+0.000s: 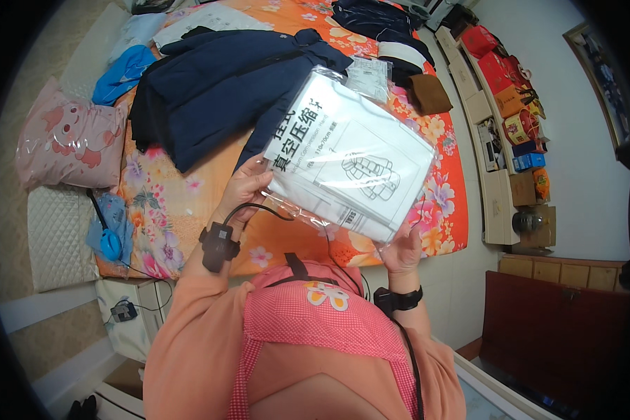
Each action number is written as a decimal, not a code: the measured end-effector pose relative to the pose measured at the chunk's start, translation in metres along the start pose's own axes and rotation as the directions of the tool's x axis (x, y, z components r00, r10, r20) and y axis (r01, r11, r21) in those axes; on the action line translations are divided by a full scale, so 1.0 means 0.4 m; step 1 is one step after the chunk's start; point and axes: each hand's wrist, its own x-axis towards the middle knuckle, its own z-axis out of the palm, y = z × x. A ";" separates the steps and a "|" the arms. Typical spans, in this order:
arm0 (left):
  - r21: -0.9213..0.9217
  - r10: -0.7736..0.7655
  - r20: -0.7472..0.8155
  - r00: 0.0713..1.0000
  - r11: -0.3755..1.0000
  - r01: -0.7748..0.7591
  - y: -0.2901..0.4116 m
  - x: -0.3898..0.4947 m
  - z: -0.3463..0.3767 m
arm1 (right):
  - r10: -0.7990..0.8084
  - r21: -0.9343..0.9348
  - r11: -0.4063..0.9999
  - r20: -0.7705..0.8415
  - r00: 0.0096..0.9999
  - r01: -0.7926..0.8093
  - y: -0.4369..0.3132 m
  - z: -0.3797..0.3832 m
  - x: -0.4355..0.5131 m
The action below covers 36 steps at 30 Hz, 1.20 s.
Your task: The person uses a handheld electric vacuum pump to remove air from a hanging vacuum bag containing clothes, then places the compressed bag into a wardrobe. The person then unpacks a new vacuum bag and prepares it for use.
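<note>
A flat packet of vacuum compression bags (362, 157), wrapped in clear plastic, is held up in front of me, tilted. Its white face bears black writing and a line drawing of a puffy jacket. My left hand (247, 184) grips its left edge, thumb on top. At the lower right corner, my right hand (403, 249) holds the plastic, its fingers partly hidden beneath. Behind the packet a dark blue jacket (215, 89) lies spread on the bed, one sleeve partly covered by the packet.
An orange floral sheet (184, 210) covers the bed. To the left lie a pink printed cushion (73, 139) in plastic and a blue hand pump (110, 244). Dark folded clothes (373, 21) sit at the back. A low cabinet (478, 110) with boxes lines the right wall.
</note>
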 end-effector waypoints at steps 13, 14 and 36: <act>0.108 -0.002 -0.045 0.999 0.994 0.007 -0.002 0.017 0.004 | -0.181 -0.252 0.958 -0.176 0.968 0.134 0.035 -0.022 0.006; 0.194 0.041 -0.032 0.999 0.980 -0.034 -0.007 0.019 0.003 | -0.269 -0.340 0.919 -0.172 0.948 0.199 0.037 -0.011 0.006; -0.067 -0.102 -0.139 0.985 0.993 0.094 -0.093 -0.054 0.035 | -0.128 -0.892 -0.263 0.410 0.903 0.367 0.009 0.082 -0.007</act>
